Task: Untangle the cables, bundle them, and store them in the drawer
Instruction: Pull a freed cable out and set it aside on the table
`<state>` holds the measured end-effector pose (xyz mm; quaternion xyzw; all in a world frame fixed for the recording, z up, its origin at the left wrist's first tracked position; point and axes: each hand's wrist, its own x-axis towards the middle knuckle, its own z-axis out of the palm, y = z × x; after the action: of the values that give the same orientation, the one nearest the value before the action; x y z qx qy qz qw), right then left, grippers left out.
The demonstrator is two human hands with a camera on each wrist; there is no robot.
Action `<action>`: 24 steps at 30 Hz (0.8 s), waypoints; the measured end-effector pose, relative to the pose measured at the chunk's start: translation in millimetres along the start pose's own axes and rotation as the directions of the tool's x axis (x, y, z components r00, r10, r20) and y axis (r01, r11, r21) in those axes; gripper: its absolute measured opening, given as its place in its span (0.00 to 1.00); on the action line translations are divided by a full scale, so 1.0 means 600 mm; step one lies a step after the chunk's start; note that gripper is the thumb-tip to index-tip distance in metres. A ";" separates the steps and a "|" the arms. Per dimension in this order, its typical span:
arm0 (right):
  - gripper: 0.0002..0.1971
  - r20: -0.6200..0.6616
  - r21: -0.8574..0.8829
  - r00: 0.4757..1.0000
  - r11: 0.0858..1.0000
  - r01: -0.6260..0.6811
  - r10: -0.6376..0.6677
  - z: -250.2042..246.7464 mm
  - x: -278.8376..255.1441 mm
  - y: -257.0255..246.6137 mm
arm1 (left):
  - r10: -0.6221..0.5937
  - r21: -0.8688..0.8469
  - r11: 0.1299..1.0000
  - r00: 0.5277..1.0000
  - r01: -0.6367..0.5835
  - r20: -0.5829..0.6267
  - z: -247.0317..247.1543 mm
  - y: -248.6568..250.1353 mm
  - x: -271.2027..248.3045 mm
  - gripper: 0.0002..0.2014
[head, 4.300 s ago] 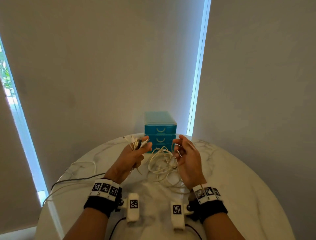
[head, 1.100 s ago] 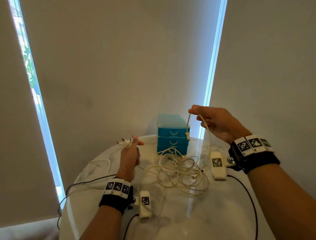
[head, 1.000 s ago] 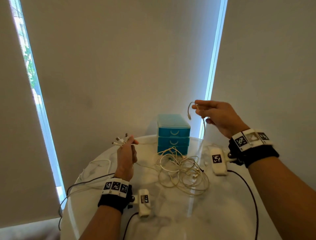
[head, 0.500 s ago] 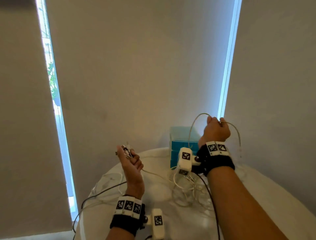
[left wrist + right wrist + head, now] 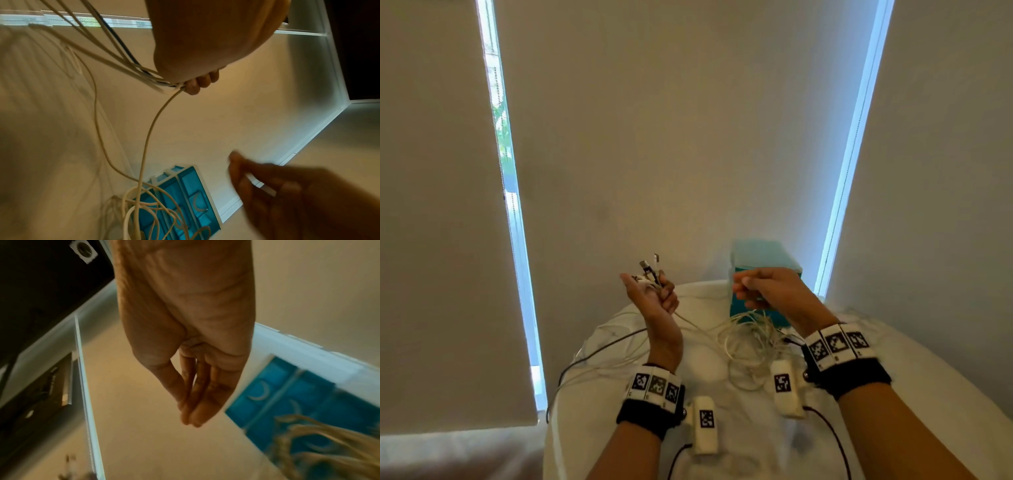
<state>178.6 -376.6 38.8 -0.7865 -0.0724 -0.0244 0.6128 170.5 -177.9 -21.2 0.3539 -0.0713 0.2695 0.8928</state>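
Note:
My left hand [image 5: 650, 289] is raised palm up over the white marble table [image 5: 911, 394] and grips several cable ends [image 5: 650, 269], whose plugs stick up above the fingers. From that grip the white cables [image 5: 150, 129] hang down to a loose tangle [image 5: 750, 342] on the table. My right hand [image 5: 746, 291] hovers above the tangle, thumb pressed against the fingers [image 5: 191, 402]; a blurred pale cable end seems pinched there. Behind it stands the teal drawer unit [image 5: 763, 255], with its drawers shut [image 5: 287, 389].
A black cable [image 5: 592, 353] and thin white ones trail over the table's left edge. The drawer unit stands at the far edge against closed blinds, with bright window slits [image 5: 510, 205] on either side. Black wrist-camera leads [image 5: 832, 435] run back along my forearms.
My right hand has come down from head height and moved left toward the left hand. The left hand has risen a little and turned more palm up, still gripping the cable ends.

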 end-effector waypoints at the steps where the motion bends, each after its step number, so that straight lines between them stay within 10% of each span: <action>1: 0.09 -0.004 -0.095 0.999 0.995 -0.036 0.036 -0.011 -0.010 0.037 | 0.009 0.001 1.000 1.000 -0.009 0.013 0.002 -0.001 -0.002 0.41; 9: 0.31 0.086 -0.678 0.969 0.727 -0.112 0.229 -0.045 -0.020 0.169 | 0.041 0.015 0.999 0.999 -0.041 0.011 0.004 0.007 -0.002 0.39; 12: 0.20 0.071 -0.740 0.987 0.671 -0.046 0.146 -0.054 -0.014 0.167 | 0.046 -0.011 0.999 0.999 -0.047 -0.017 -0.003 0.015 0.007 0.36; 15: 0.06 -0.063 -0.701 0.993 0.713 0.031 -0.105 -0.061 -0.007 0.156 | 0.048 -0.027 0.998 0.999 -0.049 -0.024 -0.007 0.015 0.011 0.35; 18: 0.09 -0.387 -0.666 0.832 0.744 0.047 -0.398 -0.085 -0.007 0.113 | 0.051 -0.033 0.998 0.998 -0.053 -0.040 -0.007 0.017 0.009 0.35; 20: 0.15 -0.486 -0.622 0.769 0.782 0.030 -0.416 -0.100 -0.013 0.076 | 0.048 -0.032 0.998 0.998 -0.049 -0.044 -0.006 0.018 0.007 0.34; 24: 0.11 -0.434 -0.227 0.865 0.960 0.166 -0.252 -0.085 0.004 0.038 | 0.041 -0.019 0.999 0.999 -0.042 -0.020 0.003 0.018 -0.002 0.34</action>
<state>187.2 -431.4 29.7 -0.7984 -0.0081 -0.2824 0.5318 164.0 -173.2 -13.8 0.3412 -0.0726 0.2907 0.8909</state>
